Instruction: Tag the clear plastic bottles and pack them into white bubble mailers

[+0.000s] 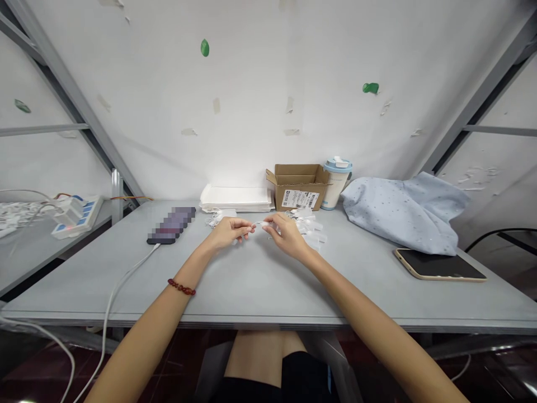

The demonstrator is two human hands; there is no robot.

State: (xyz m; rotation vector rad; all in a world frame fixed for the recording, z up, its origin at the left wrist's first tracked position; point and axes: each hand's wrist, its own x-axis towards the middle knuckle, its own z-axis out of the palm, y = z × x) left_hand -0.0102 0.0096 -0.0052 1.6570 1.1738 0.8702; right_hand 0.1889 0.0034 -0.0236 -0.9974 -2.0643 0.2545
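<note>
Above the middle of the table (251,280), my left hand (230,231) and my right hand (286,233) face each other, both closed in a pinch. Between their fingertips runs a thin white cord (257,223). My left fingers grip its left end. At the right, my fingers hold a small whitish piece that the cord seems joined to, mostly hidden by them. Beside and behind my right hand lies a pile of translucent white plastic pieces (312,230). Small white pieces with thin loops (215,217) lie behind my left hand.
At the back stand a stack of white sheets or trays (235,198), an open cardboard box (300,190) and a lidded cup (334,187). A pale blue cloth (403,210) and a phone (438,265) lie right. Left are a charging phone (172,225) and a power strip (79,217).
</note>
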